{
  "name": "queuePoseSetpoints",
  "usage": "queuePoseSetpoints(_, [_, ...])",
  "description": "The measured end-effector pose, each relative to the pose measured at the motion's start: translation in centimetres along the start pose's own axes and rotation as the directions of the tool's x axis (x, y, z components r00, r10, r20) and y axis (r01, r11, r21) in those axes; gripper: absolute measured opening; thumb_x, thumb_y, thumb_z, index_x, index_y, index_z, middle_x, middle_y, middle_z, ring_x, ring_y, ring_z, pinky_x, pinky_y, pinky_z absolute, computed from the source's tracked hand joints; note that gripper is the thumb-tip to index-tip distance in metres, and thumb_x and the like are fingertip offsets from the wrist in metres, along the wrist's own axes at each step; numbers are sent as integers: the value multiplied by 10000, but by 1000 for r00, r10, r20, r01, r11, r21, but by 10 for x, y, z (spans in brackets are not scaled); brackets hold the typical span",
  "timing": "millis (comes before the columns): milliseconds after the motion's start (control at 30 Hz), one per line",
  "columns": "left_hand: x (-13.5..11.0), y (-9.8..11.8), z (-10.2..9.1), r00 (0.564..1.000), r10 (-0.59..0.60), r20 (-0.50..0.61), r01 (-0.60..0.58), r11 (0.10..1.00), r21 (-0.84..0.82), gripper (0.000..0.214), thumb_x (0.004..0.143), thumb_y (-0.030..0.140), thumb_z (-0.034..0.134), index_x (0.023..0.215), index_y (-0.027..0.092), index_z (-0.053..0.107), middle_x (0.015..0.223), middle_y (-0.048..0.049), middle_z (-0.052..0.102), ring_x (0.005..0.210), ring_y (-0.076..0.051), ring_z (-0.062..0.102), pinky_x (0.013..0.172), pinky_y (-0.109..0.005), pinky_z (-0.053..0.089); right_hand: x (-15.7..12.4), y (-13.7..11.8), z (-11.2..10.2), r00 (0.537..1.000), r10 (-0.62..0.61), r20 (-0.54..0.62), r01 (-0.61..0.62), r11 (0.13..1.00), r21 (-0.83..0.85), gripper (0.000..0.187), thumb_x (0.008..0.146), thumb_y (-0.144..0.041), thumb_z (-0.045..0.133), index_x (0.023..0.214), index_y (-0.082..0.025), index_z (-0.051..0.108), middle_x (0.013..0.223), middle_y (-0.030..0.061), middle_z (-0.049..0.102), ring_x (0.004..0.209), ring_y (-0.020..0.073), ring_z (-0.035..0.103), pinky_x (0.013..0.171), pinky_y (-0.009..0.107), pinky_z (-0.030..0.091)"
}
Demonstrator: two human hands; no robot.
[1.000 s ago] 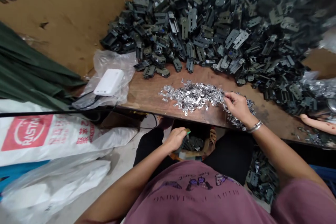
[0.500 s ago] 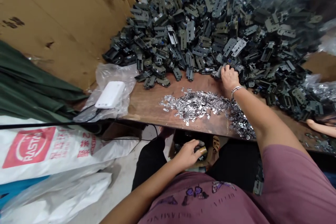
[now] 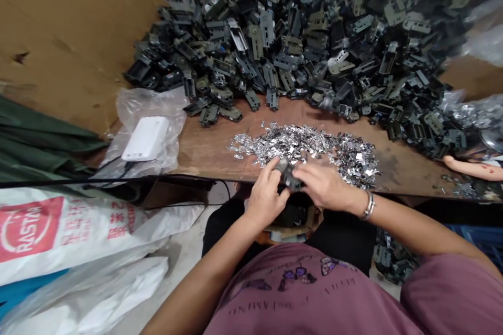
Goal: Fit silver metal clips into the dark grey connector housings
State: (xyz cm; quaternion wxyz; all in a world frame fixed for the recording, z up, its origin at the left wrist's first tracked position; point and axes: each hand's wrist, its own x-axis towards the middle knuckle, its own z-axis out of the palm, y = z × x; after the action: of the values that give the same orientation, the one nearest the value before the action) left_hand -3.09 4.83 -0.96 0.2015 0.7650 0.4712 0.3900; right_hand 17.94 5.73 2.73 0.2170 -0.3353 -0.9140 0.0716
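Observation:
My left hand and my right hand meet at the near edge of the wooden table. Both are closed round one dark plastic part held between them. Just beyond my fingers lies a flat scatter of small shiny metal clips. Farther back a large heap of dark plastic parts covers the table. Below my hands, between my knees, a container holds more dark parts.
A white box in a clear plastic bag lies at the table's left end, with a black cable running off it. White printed sacks and green fabric lie at the left. Cardboard stands behind. Another person's hand rests at the right edge.
My right hand reached from the clips to the dark heap, then came back with a part. My left hand rose from the container at my lap to meet it at the table's edge.

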Motion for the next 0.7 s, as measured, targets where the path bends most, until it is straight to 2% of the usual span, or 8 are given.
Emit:
queuePoseSetpoints(67, [-3,5,5,994,-24,107,35,994,-103,86,823,229,635,884,170,625,1022,-101,683,996,-243,646,888,-399,523,-16,-11,3,998,-23,-62,29,995,96,433,925,-170,471,1358,-161,468,1279,139,605,1193,235,576,966,401,546])
queuePoseSetpoints(100, [-6,8,8,985,-83,150,108,980,-170,85,813,254,650,822,173,624,885,-64,688,867,-213,654,814,-361,534,-21,-8,3,995,22,-100,-9,991,130,438,925,-183,476,1362,-158,466,1289,142,601,1205,236,570,988,410,534])
queuePoseSetpoints(200, [-12,19,15,907,-352,230,417,821,-391,229,716,357,755,789,174,640,731,-4,665,698,-162,614,710,-296,520,-26,22,-3,943,296,-153,-278,952,129,330,921,-190,479,1235,-175,579,1147,121,655,1065,234,627,934,418,542])
queuePoseSetpoints(267, [-14,26,18,843,-463,274,535,677,-506,282,658,366,790,807,168,656,754,-5,683,699,-155,614,715,-287,517,-21,46,-5,886,458,-70,-460,888,-3,257,913,-179,481,1109,-175,648,1018,108,671,951,230,640,867,386,539])
queuePoseSetpoints(367, [-16,30,20,781,-529,332,615,560,-555,308,623,373,805,770,160,638,698,3,659,605,-127,568,626,-268,501,-10,63,-3,810,575,114,-531,802,-274,188,906,-214,522,978,-165,688,956,120,672,919,247,633,797,340,501])
queuePoseSetpoints(467, [-21,27,18,740,-573,351,658,510,-555,349,608,392,812,776,157,618,677,14,633,547,-107,530,543,-249,479,-9,59,5,789,580,205,-472,785,-401,214,928,-213,481,911,-153,686,931,129,682,904,248,637,754,316,462])
queuePoseSetpoints(600, [-29,19,13,713,-618,330,672,469,-574,394,598,417,813,812,158,609,710,4,637,583,-122,566,533,-249,500,-23,52,10,801,560,213,-480,813,-330,192,929,-218,486,942,-176,673,953,94,707,866,219,644,741,292,442])
queuePoseSetpoints(700, [-31,21,15,707,-620,342,676,449,-584,394,603,411,811,815,154,600,730,0,636,591,-117,568,525,-242,503,-29,55,9,794,596,121,-556,792,-252,161,921,-246,529,984,-181,661,988,81,705,894,215,641,769,289,450])
